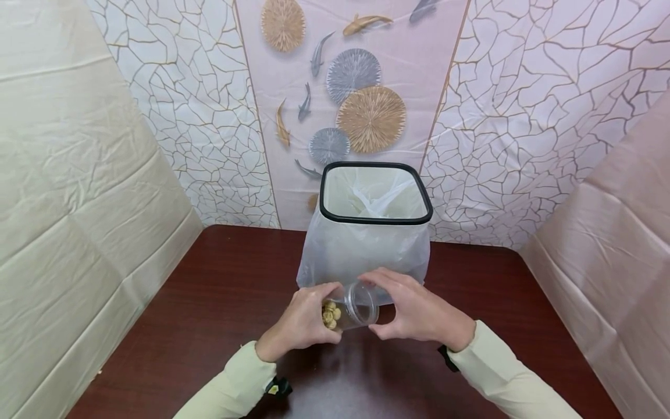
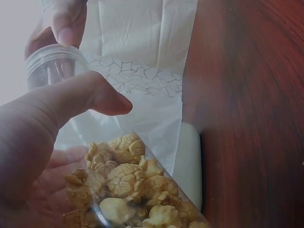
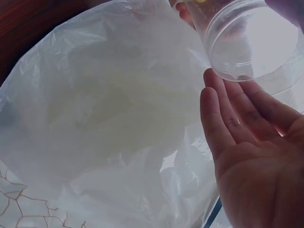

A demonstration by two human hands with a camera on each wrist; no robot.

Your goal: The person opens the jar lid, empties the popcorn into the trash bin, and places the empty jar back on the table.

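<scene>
A clear plastic jar [image 1: 342,311] lies sideways in front of the bin, its mouth end to the right. My left hand [image 1: 303,317] grips its base end, thumb and fingers around the wall. Lumpy golden-brown snack pieces [image 2: 126,178] are gathered at that end. My right hand [image 1: 413,305] spans the clear round mouth end [image 1: 363,304] between thumb and fingertips. In the right wrist view, fairly straight fingers [image 3: 251,104] of this hand meet the rim from below. Its thumb is partly cut off there.
Behind the hands a white bin [image 1: 366,256] with a black rim, lined with a translucent bag [image 3: 109,109], stands on the dark red-brown table [image 1: 241,273]. Patterned cloth [image 1: 209,116] hangs at the back, with beige cloth panels [image 1: 78,203] at both sides.
</scene>
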